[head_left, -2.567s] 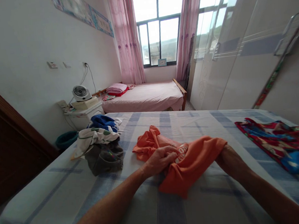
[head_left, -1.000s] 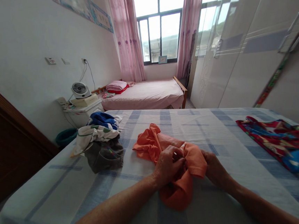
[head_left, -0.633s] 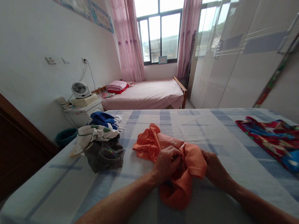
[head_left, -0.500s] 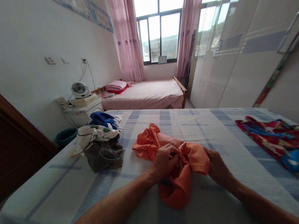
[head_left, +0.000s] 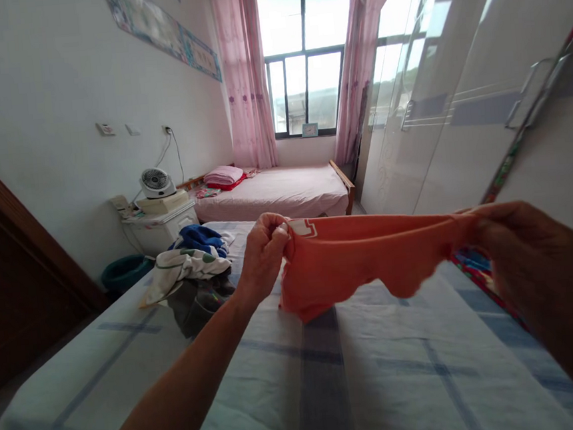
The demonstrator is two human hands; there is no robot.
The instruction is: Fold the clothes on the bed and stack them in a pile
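Observation:
An orange garment (head_left: 365, 255) with a white patch at its upper left corner is stretched between my two hands, above the bed (head_left: 276, 383). My left hand (head_left: 264, 250) pinches its left upper corner between thumb and fingers. The right upper corner is gripped in my right hand (head_left: 531, 254), whose fingertips are partly hidden and a little blurred. The cloth hangs down between the hands with a wavy lower edge. Which kind of garment it is, I cannot tell.
Left on the bed lies a heap of clothes (head_left: 191, 270), blue, white and dark grey. A colourful red-and-blue cloth lies at the right, partly behind my right hand. Beyond stand a pink-covered bed (head_left: 284, 188), a nightstand with a fan (head_left: 157, 182), and a wardrobe (head_left: 439, 128).
The orange garment lay crumpled on the bed under both hands. Now it is lifted and pulled taut sideways, with my right hand farther right and both hands higher. The view has shifted slightly.

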